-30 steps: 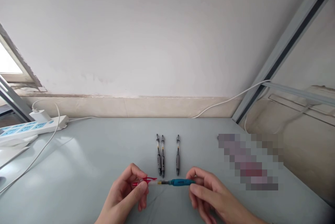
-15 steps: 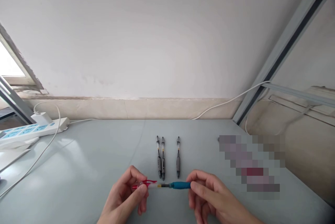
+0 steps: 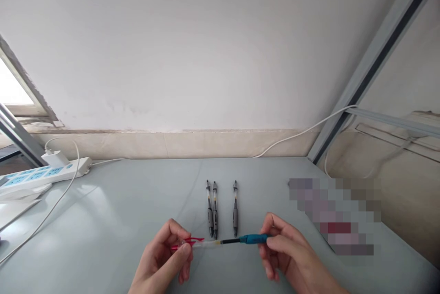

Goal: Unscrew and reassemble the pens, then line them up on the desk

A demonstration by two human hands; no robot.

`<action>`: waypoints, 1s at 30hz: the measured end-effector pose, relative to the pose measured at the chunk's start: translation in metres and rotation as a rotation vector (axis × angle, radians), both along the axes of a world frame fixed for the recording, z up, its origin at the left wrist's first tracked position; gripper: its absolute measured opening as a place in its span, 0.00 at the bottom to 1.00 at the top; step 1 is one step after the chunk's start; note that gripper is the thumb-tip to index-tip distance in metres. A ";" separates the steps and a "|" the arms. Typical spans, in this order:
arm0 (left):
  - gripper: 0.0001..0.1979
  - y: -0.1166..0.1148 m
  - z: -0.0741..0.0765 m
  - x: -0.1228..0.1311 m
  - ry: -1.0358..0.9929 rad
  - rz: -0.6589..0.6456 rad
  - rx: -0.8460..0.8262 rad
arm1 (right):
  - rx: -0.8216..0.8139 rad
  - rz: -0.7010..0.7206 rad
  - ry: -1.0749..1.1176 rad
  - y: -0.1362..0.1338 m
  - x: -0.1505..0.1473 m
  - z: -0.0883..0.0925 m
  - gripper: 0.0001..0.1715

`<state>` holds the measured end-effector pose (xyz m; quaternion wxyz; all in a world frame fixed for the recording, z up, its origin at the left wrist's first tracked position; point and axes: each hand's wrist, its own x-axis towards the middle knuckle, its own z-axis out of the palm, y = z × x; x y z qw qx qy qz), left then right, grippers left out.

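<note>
Item, one pen, in parts, held level between my two hands above the grey table (image 3: 137,225), red end to the left, teal end to the right; item, my left hand (image 3: 163,255), thumb and forefinger pinched closed on the red clip (image 3: 196,240) end, the other fingers curled beneath; item, my right hand (image 3: 288,250), thumb and forefinger closed about the far end of the teal grip (image 3: 253,239), lower fingers loosely bent; item, one dark refill (image 3: 230,241), running out of the teal grip toward the clear length at my left, though exactly where the clear barrel stops I cannot fairly tell; item, three grey pens, lying just beyond my hands, tips toward me: a first (image 3: 210,215) and a second (image 3: 215,217) side by side, a third (image 3: 235,216) set apart to their right; item, one white power strip (image 3: 84,167), at the table's left, a white adapter (image 3: 55,159) plugged in; item, one pixelated patch (image 3: 338,228), on the right, contents obscured.
</note>
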<state>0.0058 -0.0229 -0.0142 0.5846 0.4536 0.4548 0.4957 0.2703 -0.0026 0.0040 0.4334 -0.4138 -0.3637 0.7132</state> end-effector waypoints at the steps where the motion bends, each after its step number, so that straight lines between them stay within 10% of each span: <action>1: 0.17 0.000 0.000 0.000 0.009 0.009 0.007 | 0.005 -0.019 0.002 0.000 0.001 -0.001 0.06; 30: 0.17 0.001 0.001 -0.005 -0.020 0.087 -0.016 | 0.019 -0.095 -0.017 0.003 0.006 -0.006 0.06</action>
